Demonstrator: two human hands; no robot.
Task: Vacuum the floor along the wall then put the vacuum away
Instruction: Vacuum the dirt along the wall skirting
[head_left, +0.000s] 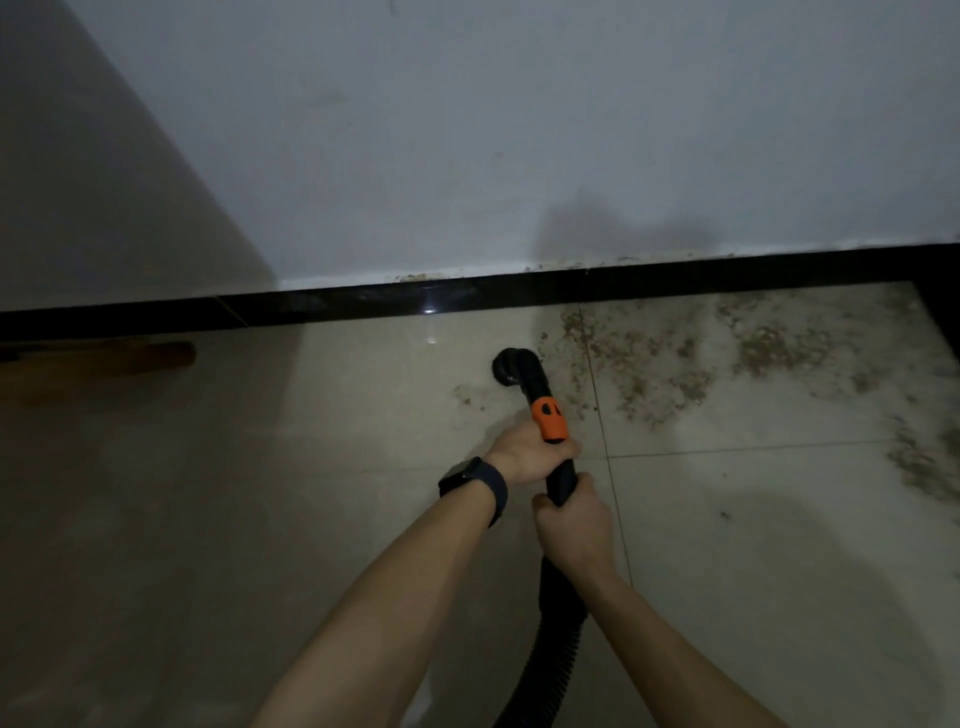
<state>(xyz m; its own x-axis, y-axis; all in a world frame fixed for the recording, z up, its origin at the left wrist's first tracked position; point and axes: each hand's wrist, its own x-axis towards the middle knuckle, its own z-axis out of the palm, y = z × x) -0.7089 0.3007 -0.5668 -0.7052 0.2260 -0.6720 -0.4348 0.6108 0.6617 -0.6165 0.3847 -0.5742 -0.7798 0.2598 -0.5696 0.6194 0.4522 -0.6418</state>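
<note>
A black vacuum wand with an orange collar (549, 420) points down at the tiled floor. Its round black nozzle (514, 366) rests on the tiles a short way in front of the black skirting (467, 296) at the foot of the white wall. My left hand (530, 452), with a dark watch on the wrist, grips the wand just below the orange collar. My right hand (571, 519) grips it lower down, where the ribbed black hose (553, 639) begins. The hose runs down between my forearms and out of the bottom of the view. The vacuum body is out of sight.
Brownish dust and grit (701, 358) lie scattered over the tiles to the right of the nozzle, along the wall. A brown wooden piece (104, 358) lies on the floor by the skirting at the far left. The light is dim.
</note>
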